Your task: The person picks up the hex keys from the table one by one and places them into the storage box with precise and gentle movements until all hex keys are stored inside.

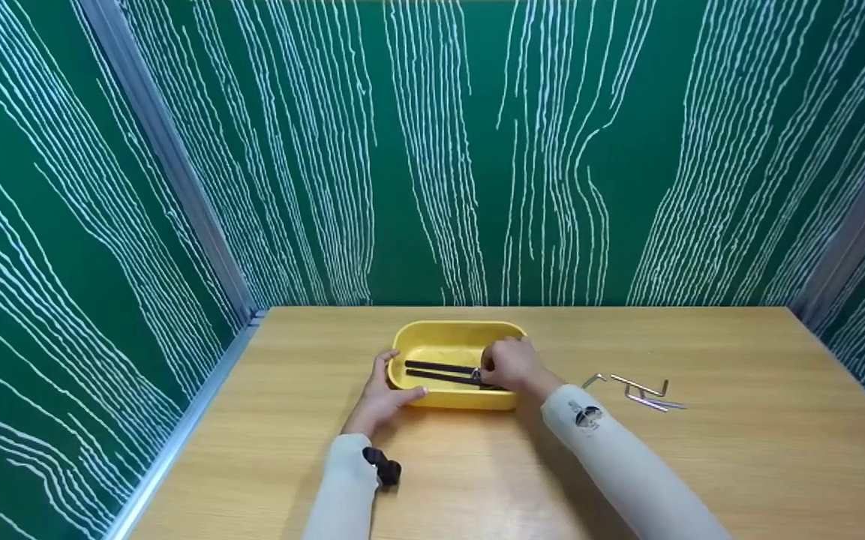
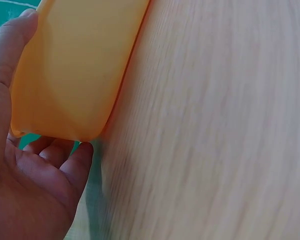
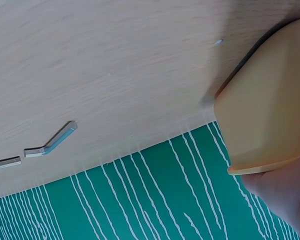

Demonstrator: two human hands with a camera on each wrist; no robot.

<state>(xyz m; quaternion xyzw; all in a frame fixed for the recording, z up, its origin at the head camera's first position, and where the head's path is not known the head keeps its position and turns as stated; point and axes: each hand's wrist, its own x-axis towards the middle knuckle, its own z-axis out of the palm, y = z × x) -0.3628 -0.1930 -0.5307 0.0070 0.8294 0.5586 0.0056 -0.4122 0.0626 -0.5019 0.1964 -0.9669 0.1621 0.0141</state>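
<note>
A yellow plastic tub (image 1: 424, 400) stands on the table. My left hand (image 1: 378, 394) grips its left end, thumb over the near rim and fingers round the end wall; in the left wrist view that hand (image 2: 37, 165) is close against the tub wall (image 2: 80, 70). Inside the tub lies a plier-like tool (image 1: 440, 367) with two long black handles and a metallic part at their right end. My right hand (image 1: 511, 363) reaches over the tub's right end, fingers curled down at that metallic end and hiding it. The right wrist view shows only part of this hand (image 3: 285, 192) beside the rim.
To the right of the tub, several L-shaped hex keys (image 1: 646, 397) lie on the wooden table (image 1: 740, 450). Green panels with white wavy lines (image 1: 432, 150) rise behind the table and at both sides, with grey posts (image 1: 169, 142) at the corners.
</note>
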